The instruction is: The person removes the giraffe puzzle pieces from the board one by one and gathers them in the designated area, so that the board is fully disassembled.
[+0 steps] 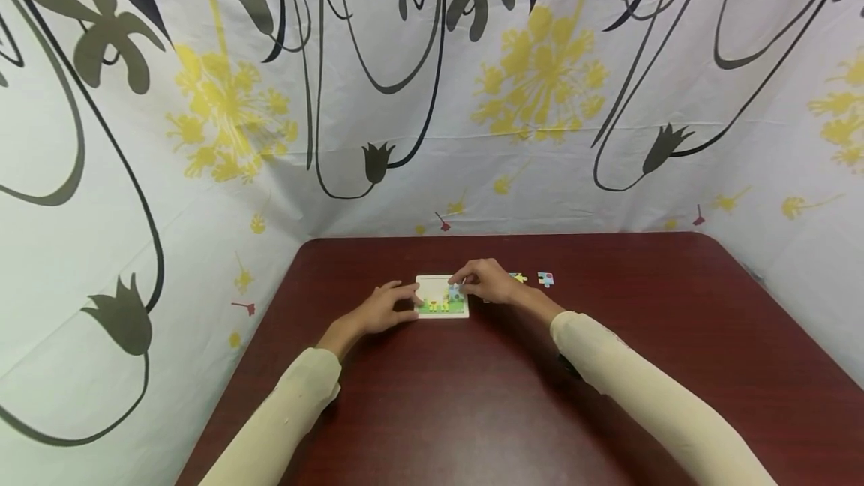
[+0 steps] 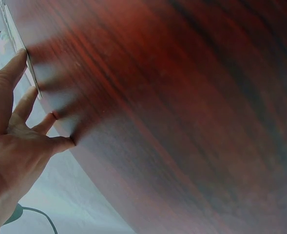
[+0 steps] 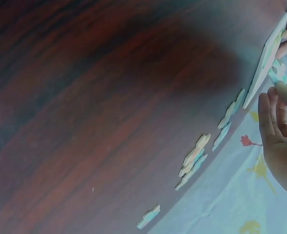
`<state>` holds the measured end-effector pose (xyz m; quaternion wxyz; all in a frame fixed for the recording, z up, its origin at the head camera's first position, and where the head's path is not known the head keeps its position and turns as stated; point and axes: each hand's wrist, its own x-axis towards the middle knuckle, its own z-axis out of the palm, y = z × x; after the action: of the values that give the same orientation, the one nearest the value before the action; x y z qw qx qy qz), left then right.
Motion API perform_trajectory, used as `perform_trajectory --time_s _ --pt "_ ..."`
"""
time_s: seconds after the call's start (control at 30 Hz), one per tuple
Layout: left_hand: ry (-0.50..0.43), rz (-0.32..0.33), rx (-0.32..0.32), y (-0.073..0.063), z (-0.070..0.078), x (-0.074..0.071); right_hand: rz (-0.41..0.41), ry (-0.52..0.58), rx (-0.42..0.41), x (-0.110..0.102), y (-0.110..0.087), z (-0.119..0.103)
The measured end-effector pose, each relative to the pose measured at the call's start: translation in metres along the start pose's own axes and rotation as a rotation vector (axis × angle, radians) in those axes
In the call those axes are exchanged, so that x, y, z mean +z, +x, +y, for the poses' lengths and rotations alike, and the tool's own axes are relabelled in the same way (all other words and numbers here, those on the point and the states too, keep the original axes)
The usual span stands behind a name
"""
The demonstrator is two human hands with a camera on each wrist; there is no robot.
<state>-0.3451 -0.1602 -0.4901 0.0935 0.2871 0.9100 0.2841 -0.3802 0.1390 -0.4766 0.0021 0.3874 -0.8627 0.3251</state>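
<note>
A white-framed jigsaw tray [image 1: 442, 316] lies flat near the far side of the table, with green and yellow pieces along its near part. My left hand [image 1: 381, 308] touches the tray's left edge, its fingers spread and fairly straight; in the left wrist view some fingertips [image 2: 53, 116] rest on the tabletop. Over the tray's right side, my right hand [image 1: 489, 281] pinches a light-blue puzzle piece [image 3: 278, 72] between thumb and fingers. That piece is tilted in the right wrist view. Whether it touches the tray, I cannot tell.
Right of the tray lie several loose puzzle pieces, among them a blue one [image 1: 545, 279] and a yellowish one [image 1: 517, 277], partly behind the right hand. The dark red wooden table [image 1: 432, 411] ends at a patterned cloth [image 1: 418, 111] behind it.
</note>
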Motion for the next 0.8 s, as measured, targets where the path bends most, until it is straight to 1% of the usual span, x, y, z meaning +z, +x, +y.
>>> perform_trajectory --time_s 0.17,0.3,0.53,0.67,0.8 --pt "-0.002 0.004 0.006 -0.001 0.0 0.0 0.016 -0.015 -0.014 -0.009 -0.003 0.001" --pt "0.002 0.002 0.01 -0.002 0.001 0.0 0.017 -0.034 -0.005 -0.019 -0.008 0.004" --pt "0.0 0.006 0.014 -0.003 0.001 0.0 0.019 -0.033 0.052 -0.039 -0.022 0.008" --pt "-0.003 0.007 0.022 -0.003 -0.001 0.001 0.034 -0.07 0.083 -0.049 -0.031 0.013" --pt "-0.009 0.01 0.033 -0.002 -0.003 0.002 0.054 -0.105 0.096 -0.058 -0.041 0.018"
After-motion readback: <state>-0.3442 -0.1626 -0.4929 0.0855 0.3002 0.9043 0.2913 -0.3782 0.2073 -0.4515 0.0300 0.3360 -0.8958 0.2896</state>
